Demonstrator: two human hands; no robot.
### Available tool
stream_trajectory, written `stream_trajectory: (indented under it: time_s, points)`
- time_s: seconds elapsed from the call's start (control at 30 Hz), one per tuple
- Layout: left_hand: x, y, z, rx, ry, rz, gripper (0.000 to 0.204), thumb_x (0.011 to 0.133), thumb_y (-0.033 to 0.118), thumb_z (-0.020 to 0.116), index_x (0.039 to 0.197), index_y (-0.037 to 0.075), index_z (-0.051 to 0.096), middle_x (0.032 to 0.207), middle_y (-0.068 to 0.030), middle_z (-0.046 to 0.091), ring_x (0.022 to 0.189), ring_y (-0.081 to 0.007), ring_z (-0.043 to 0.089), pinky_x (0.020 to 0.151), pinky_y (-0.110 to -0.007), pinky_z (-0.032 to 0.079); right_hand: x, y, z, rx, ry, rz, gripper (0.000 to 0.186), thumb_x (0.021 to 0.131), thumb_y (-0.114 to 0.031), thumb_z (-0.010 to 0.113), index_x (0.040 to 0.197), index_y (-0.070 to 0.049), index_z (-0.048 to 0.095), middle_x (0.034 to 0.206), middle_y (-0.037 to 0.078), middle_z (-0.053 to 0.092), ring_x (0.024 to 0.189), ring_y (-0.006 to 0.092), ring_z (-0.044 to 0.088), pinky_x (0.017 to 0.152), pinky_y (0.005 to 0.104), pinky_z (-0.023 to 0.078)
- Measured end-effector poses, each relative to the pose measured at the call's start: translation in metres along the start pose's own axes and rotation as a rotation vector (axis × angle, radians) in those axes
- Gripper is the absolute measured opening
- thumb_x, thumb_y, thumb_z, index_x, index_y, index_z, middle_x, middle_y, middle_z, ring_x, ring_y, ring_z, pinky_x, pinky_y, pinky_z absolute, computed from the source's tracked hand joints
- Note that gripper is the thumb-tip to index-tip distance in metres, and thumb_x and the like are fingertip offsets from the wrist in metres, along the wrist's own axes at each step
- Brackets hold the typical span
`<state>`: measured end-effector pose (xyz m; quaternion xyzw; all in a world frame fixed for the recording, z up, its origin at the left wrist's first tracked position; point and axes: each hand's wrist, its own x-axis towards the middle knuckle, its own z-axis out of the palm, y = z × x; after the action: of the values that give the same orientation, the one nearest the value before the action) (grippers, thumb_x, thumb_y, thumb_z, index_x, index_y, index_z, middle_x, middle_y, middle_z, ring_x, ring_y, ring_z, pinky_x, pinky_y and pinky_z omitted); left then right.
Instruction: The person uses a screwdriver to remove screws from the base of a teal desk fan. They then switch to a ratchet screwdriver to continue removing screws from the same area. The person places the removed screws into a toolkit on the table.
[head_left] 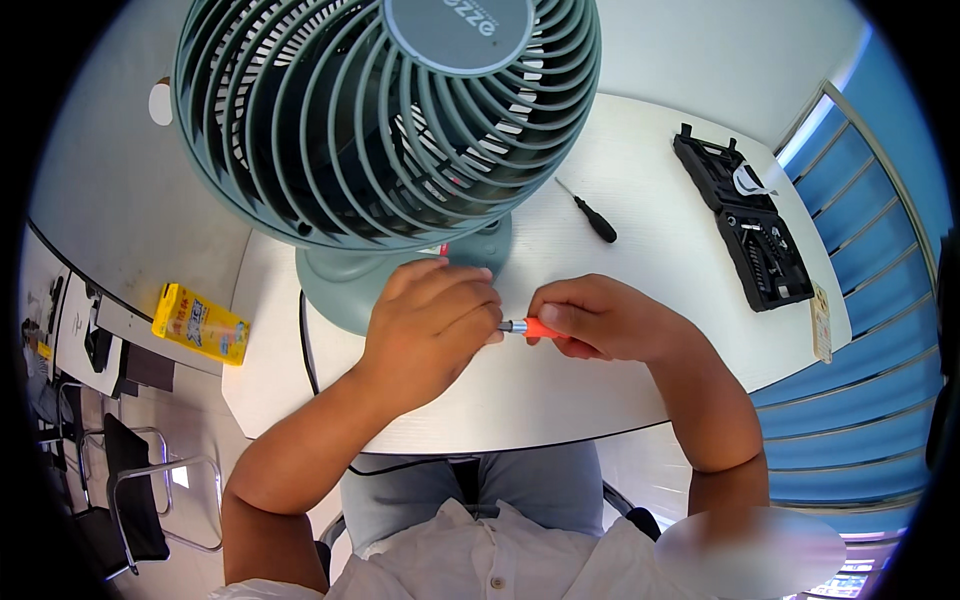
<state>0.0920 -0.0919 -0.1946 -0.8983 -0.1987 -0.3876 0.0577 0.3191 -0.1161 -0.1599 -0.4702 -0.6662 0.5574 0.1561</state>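
Note:
A large grey-green fan [400, 130] stands on the white table [620, 390], its round slatted grille toward me and its base [345, 285] below. Just in front of that base, my right hand [600, 318] is closed around the orange handle of a screwdriver [535, 327], whose metal collar points left. My left hand [430, 315] has its fingers curled at the tool's front end. Those fingers hide the tip and whatever else they may hold.
A black screwdriver [597, 220] lies right of the fan. Farther right is an opened black tool case [755, 235] with small bits inside. At the left edge sits a yellow package [200, 323]. A black cable [306, 345] runs down past the table's front edge. Metal railings [870, 290] stand at right.

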Motion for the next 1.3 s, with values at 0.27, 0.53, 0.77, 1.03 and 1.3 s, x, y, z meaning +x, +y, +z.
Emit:
stream_trajectory:
  time_s: [0.27,0.53,0.77,1.03,1.3]
  points:
    - [-0.001,-0.004,0.004,-0.077,-0.094,-0.214,0.022,0.076,0.020,0.070,0.091,0.007,0.063,0.096,-0.0056,0.064,0.101,-0.0297,0.059,0.085,-0.039,0.044,0.015,0.018,0.017,-0.528,0.418,-0.314,0.018,0.092,-0.025,0.055,0.090,-0.007,0.057,0.070,0.008,0.060,0.064,0.0270,0.058,0.059,0.0369,0.044]
    - [-0.003,0.000,0.005,-0.058,-0.136,-0.199,0.020,0.075,0.022,0.071,0.087,0.007,0.065,0.092,-0.0045,0.064,0.099,-0.0268,0.060,0.082,-0.038,0.044,0.016,0.024,0.029,-0.824,0.551,-0.527,0.014,0.089,-0.023,0.059,0.089,-0.010,0.055,0.073,0.007,0.062,0.064,0.0257,0.060,0.054,0.0386,0.044]
    - [-0.003,0.003,0.008,0.046,-0.041,-0.107,0.017,0.069,0.022,0.072,0.077,0.013,0.061,0.084,0.0018,0.061,0.092,-0.0185,0.060,0.081,-0.036,0.043,0.009,0.010,0.028,-0.508,0.351,-0.216,0.021,0.095,-0.027,0.050,0.090,-0.008,0.057,0.064,0.012,0.058,0.063,0.0303,0.058,0.057,0.0416,0.043]
    - [-0.001,0.003,0.006,0.099,-0.066,-0.089,0.019,0.074,0.026,0.071,0.083,0.010,0.063,0.085,-0.0003,0.062,0.093,-0.0208,0.062,0.082,-0.039,0.043,0.008,0.010,0.016,-0.434,0.281,-0.224,0.026,0.096,-0.030,0.047,0.089,-0.007,0.058,0.065,0.013,0.058,0.066,0.0326,0.057,0.060,0.0421,0.042]
    - [0.000,0.001,0.003,0.052,-0.095,-0.147,0.017,0.077,0.024,0.069,0.082,0.009,0.063,0.083,-0.0030,0.063,0.088,-0.0224,0.062,0.079,-0.036,0.043,0.009,0.013,0.017,-0.628,0.385,-0.318,0.020,0.092,-0.026,0.055,0.094,-0.007,0.060,0.077,0.008,0.062,0.067,0.0282,0.058,0.060,0.0366,0.044]
